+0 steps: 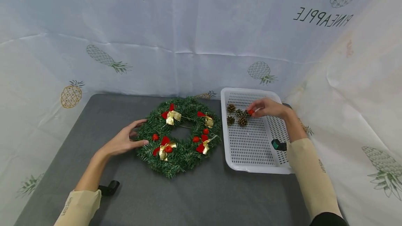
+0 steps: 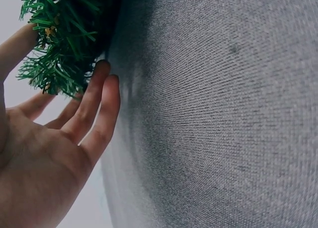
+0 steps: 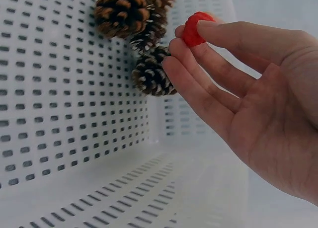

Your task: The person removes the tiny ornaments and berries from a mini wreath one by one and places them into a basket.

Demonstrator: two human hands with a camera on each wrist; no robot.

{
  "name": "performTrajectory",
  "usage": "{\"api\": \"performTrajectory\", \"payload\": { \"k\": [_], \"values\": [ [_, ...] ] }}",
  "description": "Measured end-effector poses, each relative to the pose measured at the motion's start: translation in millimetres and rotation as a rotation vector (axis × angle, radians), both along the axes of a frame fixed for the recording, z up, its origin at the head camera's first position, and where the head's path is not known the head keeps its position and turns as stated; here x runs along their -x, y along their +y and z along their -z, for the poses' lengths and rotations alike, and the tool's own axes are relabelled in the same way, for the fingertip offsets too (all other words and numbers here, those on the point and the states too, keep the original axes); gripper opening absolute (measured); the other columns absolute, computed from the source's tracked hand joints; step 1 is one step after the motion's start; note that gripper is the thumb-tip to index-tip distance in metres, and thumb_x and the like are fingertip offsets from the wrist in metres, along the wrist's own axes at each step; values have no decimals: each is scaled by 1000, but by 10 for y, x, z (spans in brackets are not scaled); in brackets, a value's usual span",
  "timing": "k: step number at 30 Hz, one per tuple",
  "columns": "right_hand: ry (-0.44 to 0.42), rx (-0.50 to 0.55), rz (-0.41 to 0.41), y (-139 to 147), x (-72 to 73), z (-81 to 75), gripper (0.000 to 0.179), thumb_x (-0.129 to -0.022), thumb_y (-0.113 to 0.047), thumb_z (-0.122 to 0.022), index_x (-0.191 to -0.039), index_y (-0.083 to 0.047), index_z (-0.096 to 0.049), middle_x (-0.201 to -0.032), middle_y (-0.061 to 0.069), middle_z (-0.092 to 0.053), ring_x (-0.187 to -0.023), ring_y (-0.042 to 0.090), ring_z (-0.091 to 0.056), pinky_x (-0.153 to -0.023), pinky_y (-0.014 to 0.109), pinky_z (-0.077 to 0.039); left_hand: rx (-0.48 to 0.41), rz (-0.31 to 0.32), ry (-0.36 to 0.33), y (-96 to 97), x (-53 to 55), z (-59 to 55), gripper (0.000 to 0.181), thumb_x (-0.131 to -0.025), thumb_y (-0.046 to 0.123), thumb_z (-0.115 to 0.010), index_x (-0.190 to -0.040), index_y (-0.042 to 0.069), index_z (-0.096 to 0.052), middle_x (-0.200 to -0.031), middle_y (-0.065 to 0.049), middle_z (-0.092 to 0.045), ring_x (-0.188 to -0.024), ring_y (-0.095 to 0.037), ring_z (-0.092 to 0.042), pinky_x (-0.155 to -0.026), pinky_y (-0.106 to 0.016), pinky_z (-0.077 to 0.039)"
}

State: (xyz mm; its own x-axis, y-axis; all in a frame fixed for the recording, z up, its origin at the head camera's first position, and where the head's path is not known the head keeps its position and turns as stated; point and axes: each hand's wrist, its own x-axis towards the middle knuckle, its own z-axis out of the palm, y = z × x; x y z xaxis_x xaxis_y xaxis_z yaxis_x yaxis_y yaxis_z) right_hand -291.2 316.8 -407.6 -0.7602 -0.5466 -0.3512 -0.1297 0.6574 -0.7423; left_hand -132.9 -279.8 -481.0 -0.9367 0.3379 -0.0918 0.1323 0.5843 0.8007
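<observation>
A green Christmas wreath (image 1: 185, 163) lies on the table, dressed with red-and-gold bows (image 1: 164, 149) and small red balls (image 1: 155, 137). My left hand (image 1: 124, 138) touches the wreath's left edge, thumb and fingers spread apart; in the left wrist view its relaxed fingers (image 2: 94, 104) reach the green needles (image 2: 59, 54). Over the white basket (image 1: 251, 167), my right hand (image 1: 268, 108) pinches a small red ball (image 3: 194, 29) between thumb and fingertips. Just below and beside that hand lie several pine cones (image 3: 121, 13) in the basket.
A grey cloth covers the table (image 1: 201, 198). The basket's raised rim (image 1: 223, 132) stands just right of the wreath. Behind and at the sides hangs a pineapple-print curtain (image 1: 194, 37). Black wrist-camera mounts (image 1: 109, 188) stick out from the forearms.
</observation>
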Motion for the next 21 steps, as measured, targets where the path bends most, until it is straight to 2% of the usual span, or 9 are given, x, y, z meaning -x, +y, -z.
{"api": "performTrajectory", "payload": {
  "k": [4,11,13,21],
  "values": [
    [-6,-26,5,23,-9,67,36,-101,-4,-71,-135,7,-68,-133,29,-71,-115,27,-73,-95,32,-62,-3,-2,0,-1,-7,9,87,-102,27,-77,-170,5,-29,-167,-40,-33,-138,-71,-49,-104,-74,-54],
    [26,-30,-36,101,-39,164,30,-101,0,-70,-130,9,-70,-130,29,-72,-109,23,-72,-90,38,-64,-13,2,-3,18,-9,10,86,-102,27,-77,-170,5,-29,-168,-40,-31,-139,-73,-47,-106,-76,-52],
    [23,-42,-36,113,-49,183,30,-100,0,-70,-129,8,-70,-129,29,-72,-110,24,-71,-90,36,-63,-12,0,-1,21,-8,13,86,-102,27,-77,-170,5,-29,-168,-40,-32,-139,-73,-48,-106,-76,-52],
    [-47,-54,-24,142,-60,234,33,-102,-2,-69,-133,8,-68,-133,29,-70,-107,21,-69,-93,32,-62,-8,-11,4,19,-7,28,86,-102,27,-77,-170,4,-30,-168,-40,-32,-139,-72,-48,-106,-76,-52]
  ]
}}
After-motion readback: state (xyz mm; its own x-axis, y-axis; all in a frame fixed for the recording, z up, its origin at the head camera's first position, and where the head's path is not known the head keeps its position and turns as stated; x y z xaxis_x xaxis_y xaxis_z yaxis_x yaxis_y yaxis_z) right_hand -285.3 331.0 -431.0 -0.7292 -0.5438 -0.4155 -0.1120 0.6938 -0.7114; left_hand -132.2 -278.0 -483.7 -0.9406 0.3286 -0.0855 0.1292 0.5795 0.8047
